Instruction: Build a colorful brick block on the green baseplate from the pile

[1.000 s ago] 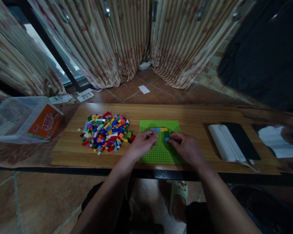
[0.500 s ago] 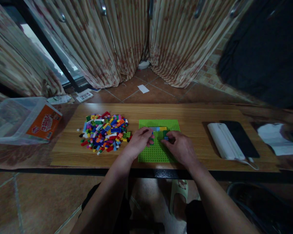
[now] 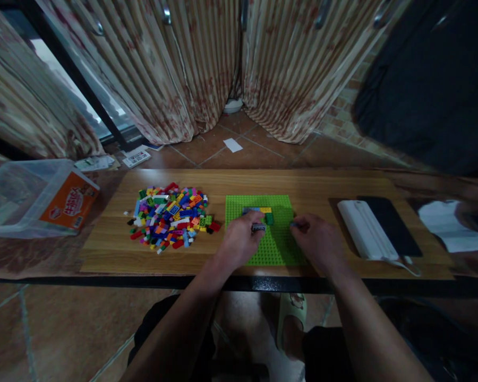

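A green baseplate [image 3: 276, 252] lies on the wooden table. On it, a row of bricks ends in a yellow brick [image 3: 266, 210] at the right, with a dark green brick [image 3: 269, 218] just in front of that end. My left hand [image 3: 241, 239] is over the plate's left half, its fingers closed on a grey brick [image 3: 258, 227] with studs showing; it partly covers the row. By the plate's right edge, my right hand [image 3: 318, 239] pinches a small blue brick [image 3: 297, 224], mostly hidden by the fingertips.
A pile of mixed loose bricks [image 3: 171, 217] covers the table's left part. Beyond it on the left stands a clear plastic box [image 3: 27, 196] with an orange label. At the right lie a white power bank with a cable [image 3: 366, 231], a dark flat slab [image 3: 394, 228] and white paper [image 3: 454, 225].
My right hand has pulled the blue brick from the dark green brick's near end and moved right with it. My left hand has shifted right over the plate, the grey brick now showing.
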`<action>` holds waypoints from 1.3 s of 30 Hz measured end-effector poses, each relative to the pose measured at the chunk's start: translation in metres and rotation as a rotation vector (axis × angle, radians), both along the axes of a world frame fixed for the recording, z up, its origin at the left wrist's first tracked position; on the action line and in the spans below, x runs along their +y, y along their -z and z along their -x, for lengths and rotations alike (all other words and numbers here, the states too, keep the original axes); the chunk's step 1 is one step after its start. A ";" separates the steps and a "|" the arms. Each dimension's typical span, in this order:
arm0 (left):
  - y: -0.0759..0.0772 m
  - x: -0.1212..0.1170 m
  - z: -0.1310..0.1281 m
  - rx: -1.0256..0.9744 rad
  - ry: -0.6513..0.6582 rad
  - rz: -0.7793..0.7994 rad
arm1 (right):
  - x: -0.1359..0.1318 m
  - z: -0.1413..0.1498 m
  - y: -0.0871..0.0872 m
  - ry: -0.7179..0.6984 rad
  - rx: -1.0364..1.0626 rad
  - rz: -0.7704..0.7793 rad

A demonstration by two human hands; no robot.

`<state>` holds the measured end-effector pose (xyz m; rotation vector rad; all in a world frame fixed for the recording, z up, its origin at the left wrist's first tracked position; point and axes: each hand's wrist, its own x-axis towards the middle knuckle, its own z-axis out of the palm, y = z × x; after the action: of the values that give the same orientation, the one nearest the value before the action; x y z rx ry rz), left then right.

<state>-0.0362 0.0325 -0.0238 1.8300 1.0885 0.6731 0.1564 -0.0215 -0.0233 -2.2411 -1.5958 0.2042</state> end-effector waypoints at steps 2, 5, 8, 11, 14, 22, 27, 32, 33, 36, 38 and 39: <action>0.000 -0.002 -0.005 0.025 0.020 -0.006 | 0.000 -0.008 0.001 0.028 -0.063 0.008; 0.000 -0.003 -0.009 0.038 0.033 -0.010 | -0.001 -0.018 0.004 0.060 -0.143 0.013; 0.003 -0.001 -0.011 0.043 0.036 -0.029 | -0.002 -0.025 0.006 0.071 -0.175 0.015; 0.006 0.000 -0.012 0.038 0.040 -0.068 | -0.003 -0.026 0.004 0.080 -0.136 -0.019; 0.007 0.000 -0.014 -0.002 0.049 -0.117 | -0.001 -0.020 -0.002 0.073 0.060 -0.125; 0.004 -0.001 -0.018 -0.102 0.056 -0.177 | -0.001 0.016 -0.006 -0.365 0.722 -0.016; 0.008 -0.001 -0.018 -0.091 0.070 -0.136 | -0.001 0.015 -0.004 -0.333 0.806 -0.006; 0.005 0.000 -0.013 -0.011 -0.030 -0.061 | -0.003 0.011 0.000 -0.173 0.541 -0.023; 0.004 0.000 -0.011 0.009 -0.051 -0.043 | -0.004 0.012 0.002 -0.128 0.457 -0.027; 0.002 0.000 -0.009 0.058 -0.076 -0.007 | -0.007 0.018 0.006 -0.058 0.265 -0.016; 0.003 -0.002 -0.009 0.081 -0.057 0.015 | -0.008 0.023 0.008 -0.063 0.192 0.005; 0.003 -0.003 -0.009 0.089 -0.045 0.024 | -0.008 0.025 0.009 -0.072 0.168 0.015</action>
<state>-0.0268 0.0297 -0.0270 1.8344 1.1937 0.6072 0.1311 -0.0292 -0.0323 -2.1175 -1.5898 0.4137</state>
